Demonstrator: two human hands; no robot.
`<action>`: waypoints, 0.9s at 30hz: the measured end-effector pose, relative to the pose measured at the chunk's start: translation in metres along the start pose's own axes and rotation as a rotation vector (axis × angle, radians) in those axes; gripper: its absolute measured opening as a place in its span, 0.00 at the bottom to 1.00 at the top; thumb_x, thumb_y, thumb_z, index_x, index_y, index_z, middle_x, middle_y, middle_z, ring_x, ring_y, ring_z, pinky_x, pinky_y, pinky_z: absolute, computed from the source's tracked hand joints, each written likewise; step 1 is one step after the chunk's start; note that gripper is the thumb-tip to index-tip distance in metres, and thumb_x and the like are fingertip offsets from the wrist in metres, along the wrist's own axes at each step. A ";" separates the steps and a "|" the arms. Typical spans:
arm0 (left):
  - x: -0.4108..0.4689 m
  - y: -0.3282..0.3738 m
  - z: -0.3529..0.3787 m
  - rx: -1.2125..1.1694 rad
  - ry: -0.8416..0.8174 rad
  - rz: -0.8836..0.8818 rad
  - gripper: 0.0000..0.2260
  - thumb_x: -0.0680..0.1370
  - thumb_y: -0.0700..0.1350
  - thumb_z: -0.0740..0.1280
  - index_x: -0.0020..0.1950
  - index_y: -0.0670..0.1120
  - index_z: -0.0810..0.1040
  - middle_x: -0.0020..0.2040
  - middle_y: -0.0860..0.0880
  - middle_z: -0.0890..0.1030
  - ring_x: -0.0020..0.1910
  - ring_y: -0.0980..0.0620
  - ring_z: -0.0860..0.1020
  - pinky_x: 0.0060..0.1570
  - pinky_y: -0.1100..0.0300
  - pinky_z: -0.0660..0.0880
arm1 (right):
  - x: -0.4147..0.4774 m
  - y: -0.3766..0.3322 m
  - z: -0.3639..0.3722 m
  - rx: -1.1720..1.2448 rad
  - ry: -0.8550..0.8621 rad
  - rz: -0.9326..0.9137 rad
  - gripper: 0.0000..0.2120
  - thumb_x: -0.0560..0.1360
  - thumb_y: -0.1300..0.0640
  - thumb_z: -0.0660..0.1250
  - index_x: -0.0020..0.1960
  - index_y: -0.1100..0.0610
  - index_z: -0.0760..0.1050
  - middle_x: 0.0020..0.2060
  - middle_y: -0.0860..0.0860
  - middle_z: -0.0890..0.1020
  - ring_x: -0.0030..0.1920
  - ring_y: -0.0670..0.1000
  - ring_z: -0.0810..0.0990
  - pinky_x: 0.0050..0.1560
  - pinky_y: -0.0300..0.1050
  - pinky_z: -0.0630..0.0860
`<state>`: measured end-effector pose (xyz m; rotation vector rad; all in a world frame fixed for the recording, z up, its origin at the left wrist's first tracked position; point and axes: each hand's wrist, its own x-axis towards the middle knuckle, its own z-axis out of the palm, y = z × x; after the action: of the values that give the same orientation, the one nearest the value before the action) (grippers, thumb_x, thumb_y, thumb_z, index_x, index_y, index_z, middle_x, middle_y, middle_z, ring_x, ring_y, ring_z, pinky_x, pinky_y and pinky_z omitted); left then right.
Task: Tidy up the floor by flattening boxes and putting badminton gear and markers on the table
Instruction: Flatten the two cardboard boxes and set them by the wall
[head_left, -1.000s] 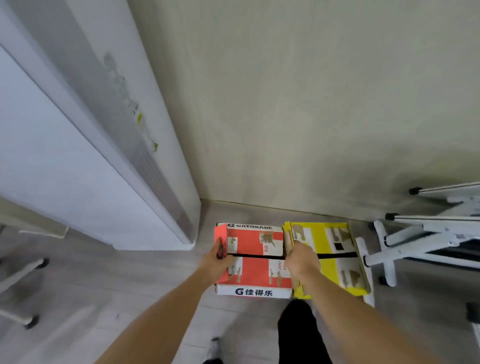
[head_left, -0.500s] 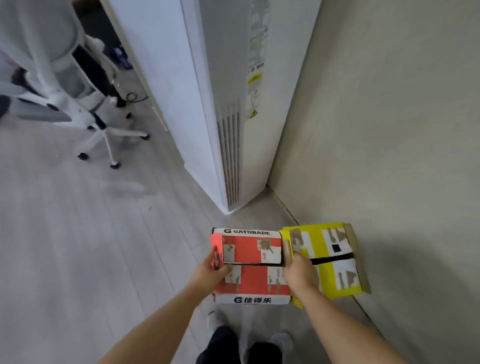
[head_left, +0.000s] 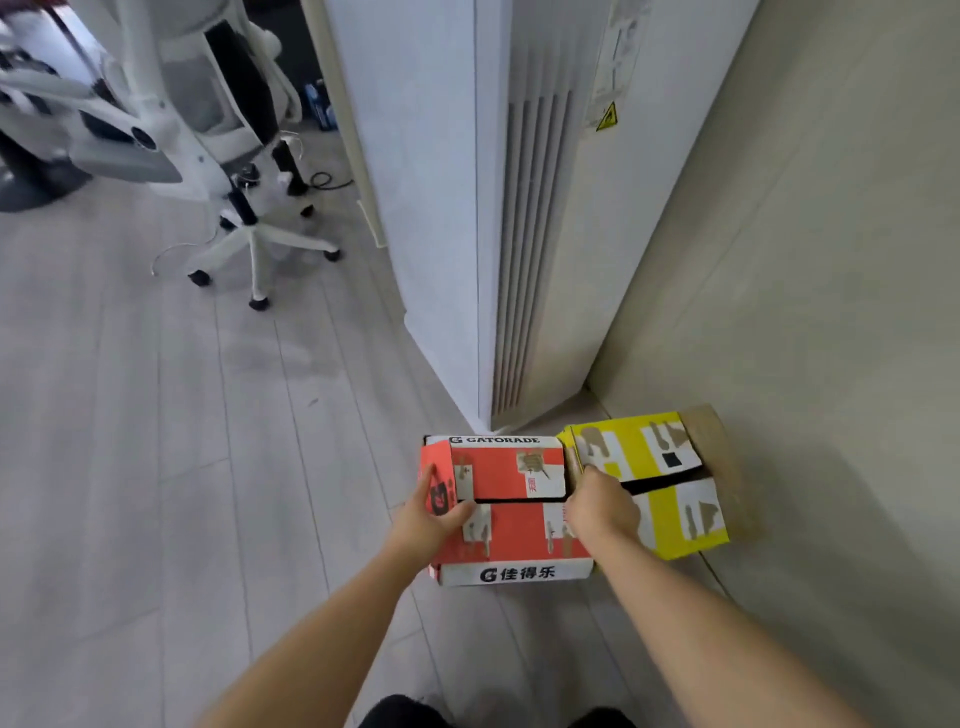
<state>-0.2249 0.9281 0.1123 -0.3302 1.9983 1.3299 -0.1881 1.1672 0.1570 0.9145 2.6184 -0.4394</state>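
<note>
Head view looks down along two bare forearms to a pair of boxes held near the floor, by the wall. Left hand (head_left: 431, 519) grips the left end of the red box (head_left: 511, 512), thumb on the top flap and fingers (head_left: 427, 478) wrapped over the side panel, closed on the cardboard. Right hand (head_left: 602, 506) sits at the seam where the red box meets the yellow box (head_left: 654, 483); its fingers curl down into that gap, and whether they pinch one box or both cannot be told. Both boxes are upright, not flattened, their top flaps folded shut with a dark slit between them, and they touch side by side, the yellow one against the wall (head_left: 805, 312). Beyond them stands a tall white unit (head_left: 467, 208), and farther left an office chair (head_left: 208, 130) on the plank floor (head_left: 156, 467).

Judged from this, the step in hand is carrying or placing the boxes before collapsing them. Next would call for opening the flaps and pressing each box flat, one at a time. No badminton gear, markers or worktop are in view.
</note>
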 end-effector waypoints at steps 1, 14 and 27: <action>0.015 -0.006 0.002 0.034 0.020 0.010 0.51 0.59 0.72 0.72 0.77 0.66 0.52 0.62 0.54 0.79 0.57 0.50 0.80 0.59 0.46 0.78 | 0.012 -0.002 0.014 -0.017 0.014 -0.010 0.07 0.77 0.61 0.60 0.53 0.55 0.75 0.50 0.53 0.82 0.51 0.58 0.81 0.42 0.47 0.73; 0.157 -0.010 -0.019 0.137 0.356 0.223 0.39 0.70 0.66 0.69 0.77 0.55 0.63 0.67 0.49 0.77 0.62 0.44 0.77 0.63 0.50 0.74 | 0.154 -0.081 0.074 -0.196 0.228 -0.337 0.17 0.73 0.64 0.61 0.60 0.56 0.75 0.56 0.55 0.80 0.56 0.58 0.79 0.44 0.47 0.74; 0.096 -0.095 -0.108 0.373 0.679 0.092 0.38 0.63 0.74 0.62 0.71 0.62 0.67 0.57 0.49 0.81 0.61 0.43 0.75 0.59 0.47 0.75 | 0.081 -0.146 0.173 -0.206 0.147 -0.698 0.13 0.73 0.60 0.58 0.53 0.54 0.77 0.51 0.54 0.78 0.51 0.58 0.78 0.46 0.46 0.72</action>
<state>-0.2853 0.8067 0.0051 -0.5704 2.7973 0.9278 -0.3060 1.0345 -0.0048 -0.0595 2.9930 -0.2558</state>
